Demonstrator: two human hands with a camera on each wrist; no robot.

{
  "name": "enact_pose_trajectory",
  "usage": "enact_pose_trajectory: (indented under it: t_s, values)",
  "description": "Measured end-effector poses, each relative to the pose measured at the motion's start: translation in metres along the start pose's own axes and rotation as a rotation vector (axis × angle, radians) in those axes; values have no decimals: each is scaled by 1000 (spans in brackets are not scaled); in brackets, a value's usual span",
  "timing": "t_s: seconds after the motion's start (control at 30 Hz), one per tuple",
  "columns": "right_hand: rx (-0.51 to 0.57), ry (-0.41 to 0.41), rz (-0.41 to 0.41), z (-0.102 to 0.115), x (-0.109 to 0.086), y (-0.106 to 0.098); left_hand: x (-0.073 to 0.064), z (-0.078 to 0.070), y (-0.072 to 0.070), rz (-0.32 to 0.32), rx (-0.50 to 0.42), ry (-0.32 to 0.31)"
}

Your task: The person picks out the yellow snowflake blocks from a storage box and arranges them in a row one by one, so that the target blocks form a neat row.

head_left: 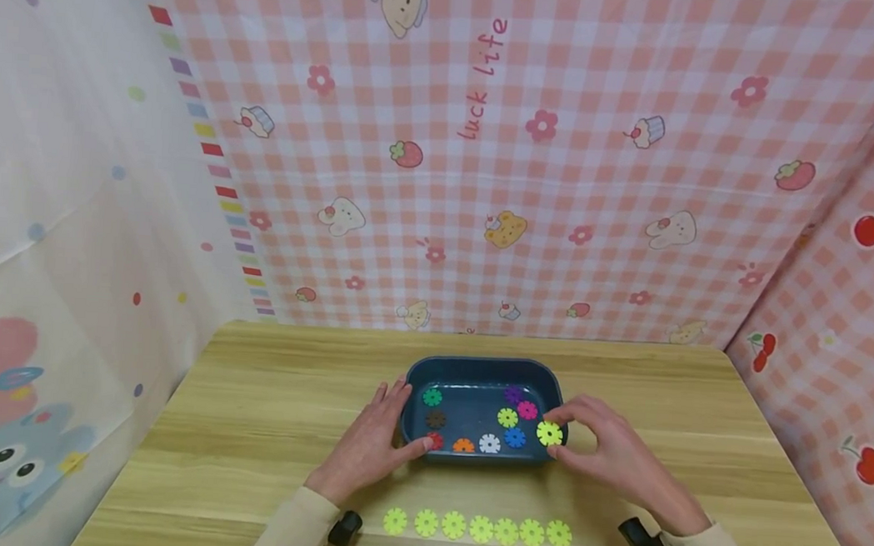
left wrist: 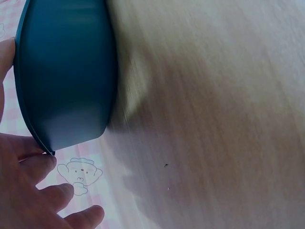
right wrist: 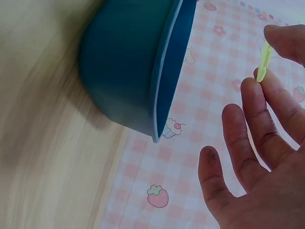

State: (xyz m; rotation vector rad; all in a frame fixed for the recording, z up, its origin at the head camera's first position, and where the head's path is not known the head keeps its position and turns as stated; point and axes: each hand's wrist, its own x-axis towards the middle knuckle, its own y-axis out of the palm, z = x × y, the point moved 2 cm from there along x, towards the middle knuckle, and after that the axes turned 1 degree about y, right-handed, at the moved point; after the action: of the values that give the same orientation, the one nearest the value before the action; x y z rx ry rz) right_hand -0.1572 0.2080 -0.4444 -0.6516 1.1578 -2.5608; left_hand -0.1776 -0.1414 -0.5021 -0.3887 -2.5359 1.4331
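Note:
My right hand [head_left: 610, 446] pinches a yellow snowflake disc [head_left: 550, 434] between thumb and fingertips, over the right end of a dark blue tub [head_left: 463, 457]. In the right wrist view the disc [right wrist: 263, 63] appears edge-on, raised above the rim, with the other fingers spread. My left hand [head_left: 368, 444] holds the tub's left end, its thumb at the front rim and fingers along the left rim. Inside the tub lie green [head_left: 433, 397], brown [head_left: 435, 419], red [head_left: 436, 442], orange [head_left: 463, 446], white [head_left: 490, 443], blue [head_left: 514, 437], yellow [head_left: 507, 418], pink [head_left: 527, 410] and purple discs [head_left: 513, 394].
A row of several yellow discs [head_left: 454, 525] lies on the wooden table [head_left: 262, 429] in front of the tub, between the forearms. A pink checked cloth [head_left: 442, 190] hangs behind the table's back edge, and printed cloths hang at both sides.

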Motion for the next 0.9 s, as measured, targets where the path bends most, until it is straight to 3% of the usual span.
enact_pose_trajectory:
  t_s: [0.47, 0.73, 0.9]
  values:
    - [-27, -29, -21, -6, -23, 2, 0, 0, 1, 5, 6, -2]
    - [-36, -113, -67, -9, -35, 3, 0, -2, 0, 4, 3, 2]
    - [-41, -80, -44, -11, -43, 5, -1, -1, 1, 3, 17, 6]
